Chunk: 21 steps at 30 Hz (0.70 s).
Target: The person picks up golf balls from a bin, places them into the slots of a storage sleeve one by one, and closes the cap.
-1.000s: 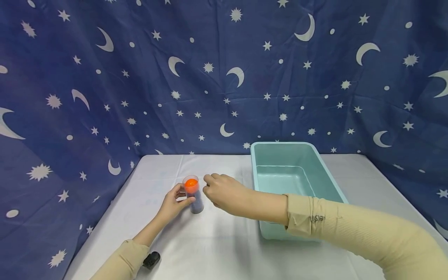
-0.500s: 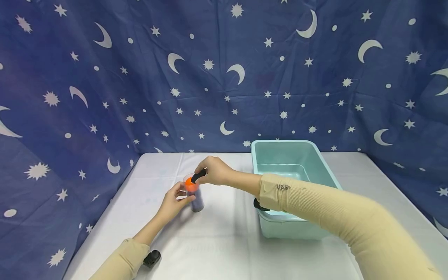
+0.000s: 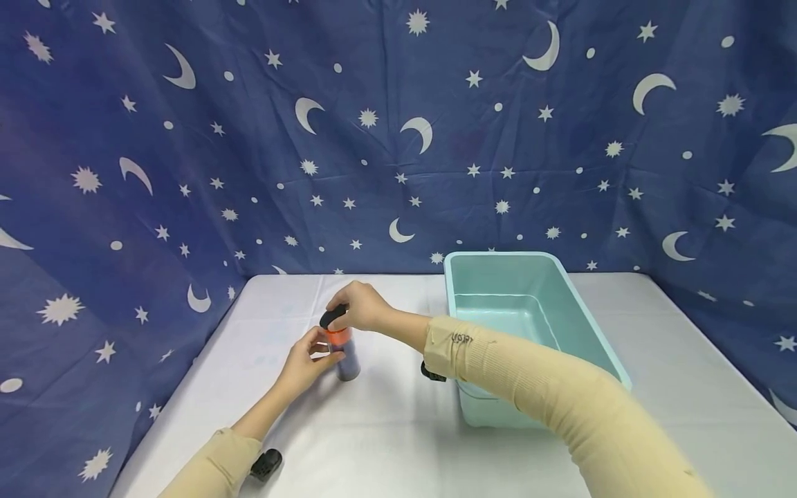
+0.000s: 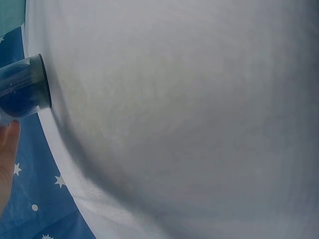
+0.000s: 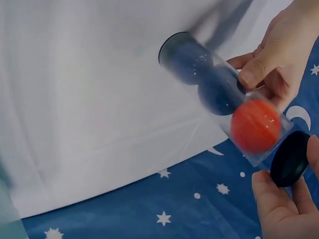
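A clear tube (image 3: pixel 349 362) stands on the white table, held near its upper part by my left hand (image 3: pixel 305 363). Inside it, in the right wrist view, an orange ball (image 5: pixel 255 126) sits nearest the mouth, with two dark blue balls (image 5: pixel 222 90) below. My right hand (image 3: pixel 364 307) pinches a round black cap (image 5: pixel 290 159) between thumb and fingers. The cap is tilted at the tube's mouth; whether it touches the rim is hard to tell. In the left wrist view only the tube's lower end and part of a finger show.
A light teal basin (image 3: pixel 596 330) stands on the table (image 3: pixel 386 443) to the right, behind my right forearm. A black device (image 3: pixel 266 465) shows by my left wrist, and another (image 3: pixel 432 373) under my right wrist. A blue star-and-moon curtain (image 3: pixel 398 138) hangs behind.
My right hand has moved left to the tube's mouth, bringing the black cap over the orange ball. My left hand keeps holding the tube in about the same place.
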Tool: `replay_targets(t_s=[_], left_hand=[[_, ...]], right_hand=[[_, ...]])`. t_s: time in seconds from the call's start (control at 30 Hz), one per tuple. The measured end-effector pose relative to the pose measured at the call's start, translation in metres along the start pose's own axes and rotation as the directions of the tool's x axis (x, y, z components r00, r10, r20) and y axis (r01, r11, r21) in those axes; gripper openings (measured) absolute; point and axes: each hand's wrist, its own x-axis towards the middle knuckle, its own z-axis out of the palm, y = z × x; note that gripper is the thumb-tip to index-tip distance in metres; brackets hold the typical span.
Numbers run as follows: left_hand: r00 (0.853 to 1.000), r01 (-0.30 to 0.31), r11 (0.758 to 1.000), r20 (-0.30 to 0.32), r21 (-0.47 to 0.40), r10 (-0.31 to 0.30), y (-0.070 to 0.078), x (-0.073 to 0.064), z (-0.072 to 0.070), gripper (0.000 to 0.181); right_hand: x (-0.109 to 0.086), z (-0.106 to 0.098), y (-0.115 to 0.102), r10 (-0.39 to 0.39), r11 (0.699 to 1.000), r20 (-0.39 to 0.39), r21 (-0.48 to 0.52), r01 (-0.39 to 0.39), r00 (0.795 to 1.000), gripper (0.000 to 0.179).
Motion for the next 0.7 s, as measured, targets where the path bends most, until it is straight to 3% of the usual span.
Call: replay_targets(t_s=[0.2, 0.37, 0.5, 0.7], left_hand=[[0.999, -0.042, 0.999, -0.021, 0.009, 0.043, 0.000, 0.000, 0.001, 0.033], [0.999, -0.041, 0.999, -0.022, 0.017, 0.041, -0.001, 0.001, 0.001, 0.032], [0.999, -0.037, 0.999, -0.023, 0.014, 0.037, 0.002, 0.001, 0.001, 0.031], [1.000, -0.029, 0.999, -0.009, 0.030, 0.029, 0.033, -0.005, -0.003, 0.029]], right_hand=[[-0.002, 0.004, 0.003, -0.003, 1.000, -0.008, -0.030, 0.003, 1.000, 0.028], [0.002, 0.005, 0.005, -0.020, 0.985, 0.024, -0.172, 0.024, 1.000, 0.035], [0.008, 0.003, 0.002, -0.021, 0.956, 0.106, -0.290, 0.052, 0.994, 0.045], [0.016, -0.002, 0.002, -0.101, 0.916, 0.286, -0.347, 0.201, 0.953, 0.027]])
